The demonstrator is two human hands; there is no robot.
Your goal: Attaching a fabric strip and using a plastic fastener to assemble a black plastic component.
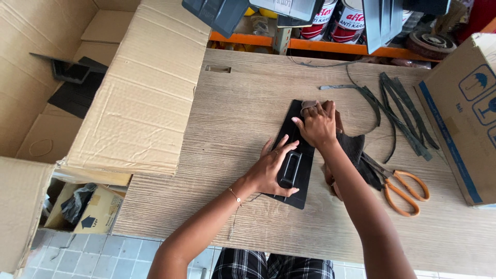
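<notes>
Left hand [274, 168] lies flat, grip released, pinning the flat black plastic panel with a slotted handle [295, 170] mid-tabletop [232, 119]. Right hand [318, 124] presses a small tan cloth [308, 105] clenched under its fingers at the panel's far end; the long axis runs away from the near edge.

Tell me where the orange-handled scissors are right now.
In the head view, the orange-handled scissors lie on the wooden table, right of the person's right forearm, beside the black fabric scraps and near the blue-printed cardboard box.
</notes>
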